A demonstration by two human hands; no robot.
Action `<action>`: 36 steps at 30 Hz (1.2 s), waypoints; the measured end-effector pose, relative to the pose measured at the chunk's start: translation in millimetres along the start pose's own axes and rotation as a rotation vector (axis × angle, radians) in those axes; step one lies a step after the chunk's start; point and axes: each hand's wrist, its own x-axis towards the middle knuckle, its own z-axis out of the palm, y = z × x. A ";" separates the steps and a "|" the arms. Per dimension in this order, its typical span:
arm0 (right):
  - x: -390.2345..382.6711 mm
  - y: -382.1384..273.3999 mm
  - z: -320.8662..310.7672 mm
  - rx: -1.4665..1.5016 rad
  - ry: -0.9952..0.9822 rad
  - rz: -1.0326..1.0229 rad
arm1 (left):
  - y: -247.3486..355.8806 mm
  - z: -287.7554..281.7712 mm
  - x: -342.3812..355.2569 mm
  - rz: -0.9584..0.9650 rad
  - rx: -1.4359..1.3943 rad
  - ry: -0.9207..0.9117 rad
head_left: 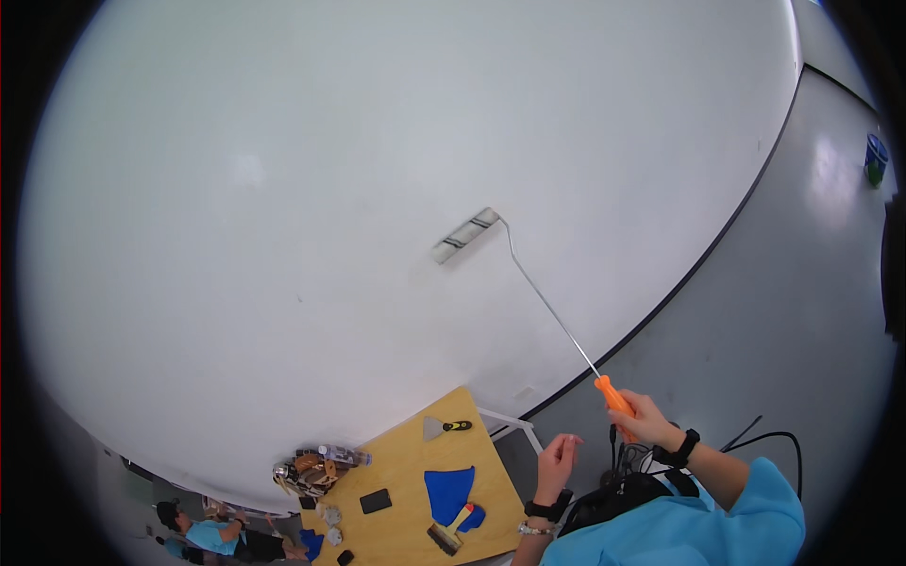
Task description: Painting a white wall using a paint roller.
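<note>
My right hand is closed around the orange handle of a paint roller. Its thin metal rod runs up and to the left to a whitish sleeve with dark stripes, which lies against the white wall. My left hand is held beside the right one, near the table's right edge. Its fingers are curled in, and nothing shows in them. Below and left of it, a wooden table carries a scraper with a black and yellow handle, a blue cloth and a wide brush.
A black phone, a clear bottle and a brown bag-like item are on the table's left part. Black cables loop beside me. A co-worker is at lower left. A blue bucket stands on the grey floor.
</note>
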 end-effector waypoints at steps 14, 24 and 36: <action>69.7 -76.2 2.0 -0.229 -0.102 -0.412 | 71.9 89.4 61.8 0.107 -0.335 0.188; 47.4 -56.8 -44.0 -0.365 -0.121 -0.558 | 97.8 104.7 84.9 0.267 -0.424 0.378; 14.3 -72.5 -108.5 -0.508 0.248 -0.563 | 343.1 6.5 209.2 0.711 -0.298 0.294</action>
